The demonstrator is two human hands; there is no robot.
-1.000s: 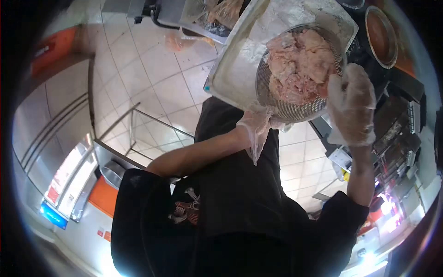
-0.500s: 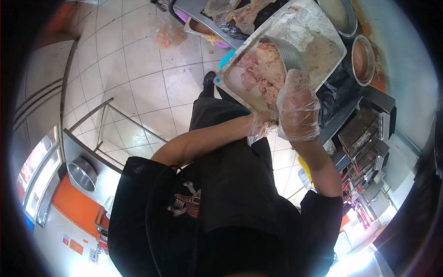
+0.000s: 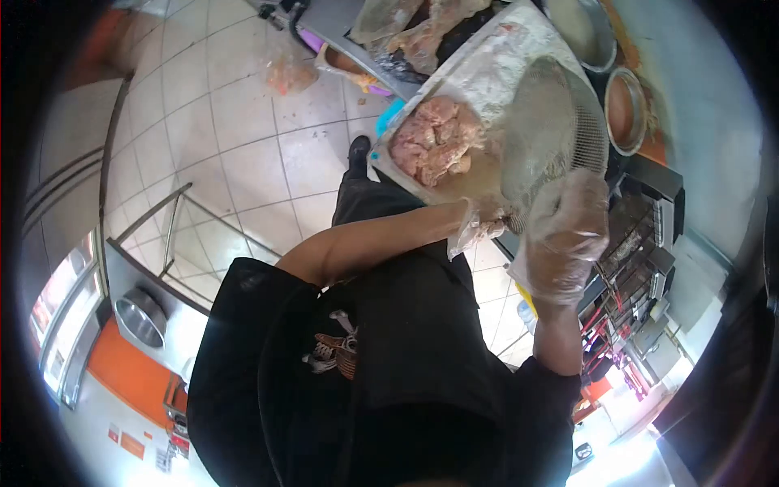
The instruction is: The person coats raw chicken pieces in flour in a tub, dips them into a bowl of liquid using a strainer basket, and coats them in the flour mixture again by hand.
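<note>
A round wire-mesh strainer (image 3: pixel 542 122), blurred and dusted with flour, is tilted over the right part of a large white tray (image 3: pixel 466 69). My right hand (image 3: pixel 564 231), in a clear plastic glove, is closed on the strainer's near right rim. My left hand (image 3: pixel 480 223), gloved likewise, grips its near left edge; the fingertips are partly hidden. Raw chicken pieces (image 3: pixel 438 140) lie heaped in the tray's left corner, beside the strainer. White flour (image 3: pixel 495 61) covers the tray's far part.
Metal bowls, one with reddish contents (image 3: pixel 625 111) and one with pale contents (image 3: pixel 580 32), stand right of the tray. Plastic bags (image 3: pixel 418 28) lie behind it. Dark metal equipment (image 3: pixel 637 219) is at the right. A metal-framed table (image 3: pixel 154 280) stands left, holding a steel bowl (image 3: pixel 141 316).
The strainer has moved right, off the chicken, and turned so its round mesh shows. The chicken now lies in the tray's corner. Both hands have shifted nearer and right with the strainer.
</note>
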